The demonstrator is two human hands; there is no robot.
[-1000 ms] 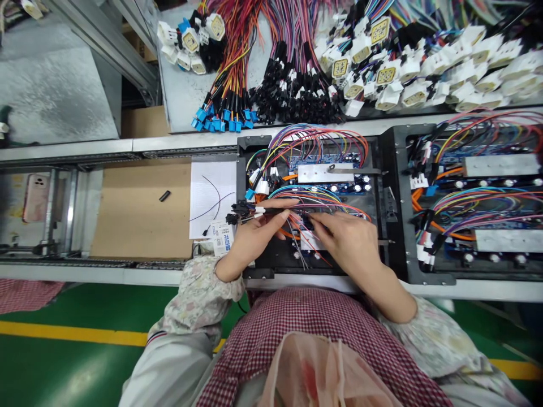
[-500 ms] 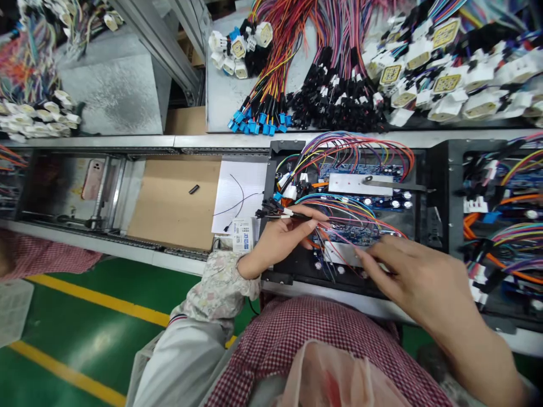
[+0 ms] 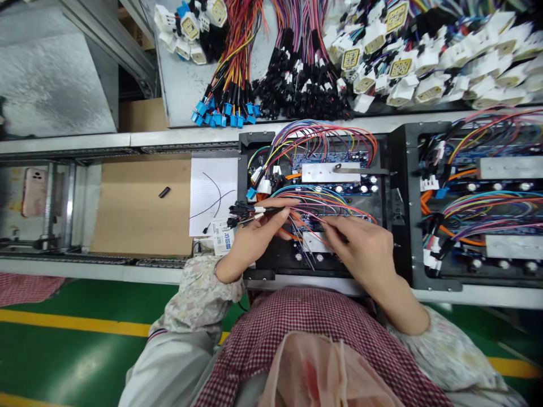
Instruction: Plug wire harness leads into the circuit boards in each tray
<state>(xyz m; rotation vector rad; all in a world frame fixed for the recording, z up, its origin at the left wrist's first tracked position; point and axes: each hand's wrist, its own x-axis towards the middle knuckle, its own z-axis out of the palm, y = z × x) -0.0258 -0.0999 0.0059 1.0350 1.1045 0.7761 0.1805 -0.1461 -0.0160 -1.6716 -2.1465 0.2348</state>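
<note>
My left hand (image 3: 263, 229) is closed around a bundle of thin coloured wires, with their black connectors (image 3: 242, 210) sticking out to its left. My right hand (image 3: 360, 240) pinches a pink-red wire (image 3: 311, 213) of the same bundle, a little to the right. Both hands are over the lower circuit board (image 3: 316, 242) in a black tray (image 3: 271, 263); its silver heat sink is partly covered by my right fingers. Several loose wire ends (image 3: 309, 257) hang below my left fingers. Above them, an upper circuit board (image 3: 331, 171) carries an arch of coloured wires.
A second black tray (image 3: 409, 209) with wired boards stands at the right. To the left lie a white paper (image 3: 212, 192) with black wires, a small box (image 3: 222, 237) and brown cardboard (image 3: 139, 212) with a black piece (image 3: 164, 192). Wire harnesses (image 3: 233, 73) fill the shelf behind.
The camera view has shifted, so the bench appears farther left. My right hand has come closer to my left hand along the wires. My left hand keeps hold of the bundle.
</note>
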